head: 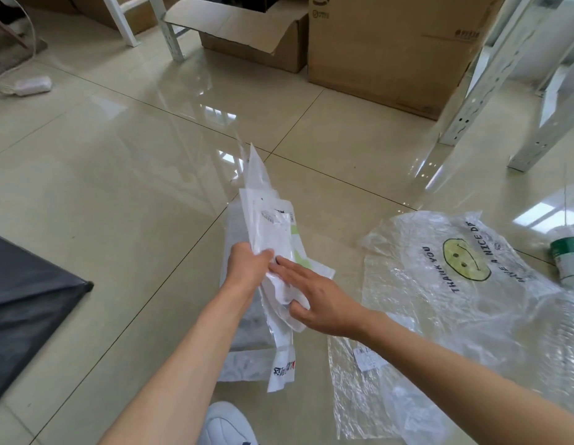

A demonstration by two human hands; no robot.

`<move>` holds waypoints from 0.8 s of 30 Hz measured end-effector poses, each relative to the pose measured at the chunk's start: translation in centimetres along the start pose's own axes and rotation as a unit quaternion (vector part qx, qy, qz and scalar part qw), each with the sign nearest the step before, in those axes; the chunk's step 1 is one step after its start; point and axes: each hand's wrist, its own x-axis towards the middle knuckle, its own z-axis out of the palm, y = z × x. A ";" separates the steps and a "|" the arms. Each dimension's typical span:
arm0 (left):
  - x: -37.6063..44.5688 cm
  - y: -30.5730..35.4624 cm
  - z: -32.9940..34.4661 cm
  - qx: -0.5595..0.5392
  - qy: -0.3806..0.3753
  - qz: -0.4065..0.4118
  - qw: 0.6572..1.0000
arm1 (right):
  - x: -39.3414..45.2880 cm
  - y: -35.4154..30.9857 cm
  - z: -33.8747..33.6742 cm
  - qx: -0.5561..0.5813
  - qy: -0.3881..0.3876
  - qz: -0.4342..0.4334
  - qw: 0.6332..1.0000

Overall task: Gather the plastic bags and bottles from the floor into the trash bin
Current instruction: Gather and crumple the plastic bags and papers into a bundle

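My left hand (245, 266) grips a bundle of several white and clear plastic bags (266, 220), held upright above the tiled floor. Against the bundle's lower part lies my right hand (314, 300), fingers spread and thumb under the bags. A large clear bag with a yellow smiley face and "THANK YOU" print (465, 284) lies flat on the floor to the right. One bottle with a green label (568, 258) rests at the right edge. Another, pale bottle (32, 85) lies far left. The black bin liner (25, 303) shows at the left edge.
Cardboard boxes (391, 49) stand at the back, one of them open (247, 30). White metal rack legs (475, 91) stand at right and at the back left (168, 33). A white shoe (226, 425) is at the bottom.
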 end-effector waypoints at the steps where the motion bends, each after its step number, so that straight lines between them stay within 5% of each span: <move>1: -0.3 -0.2 -0.1 0.019 0.019 0.005 1.000 | -0.4 0.2 0.0 -0.012 -0.007 0.009 1.000; 4: -0.9 -0.9 -0.7 0.126 0.085 0.049 0.987 | -2.3 1.9 0.1 -0.111 -0.005 0.133 0.985; 9: -1.9 -1.7 -0.8 0.244 0.120 0.096 0.957 | -8.1 4.0 3.0 -0.202 -0.070 0.377 0.901; 14: -2.6 -2.9 0.0 0.264 0.112 0.125 0.950 | -10.1 3.6 8.3 -0.279 -0.033 0.395 0.875; 20: -2.5 -3.1 0.9 0.279 0.104 0.142 0.944 | -9.3 4.7 8.4 -0.281 0.056 0.350 0.892; 24: -2.5 -3.1 0.8 0.277 0.104 0.146 0.944 | -9.5 6.4 6.8 -0.156 0.142 0.362 0.908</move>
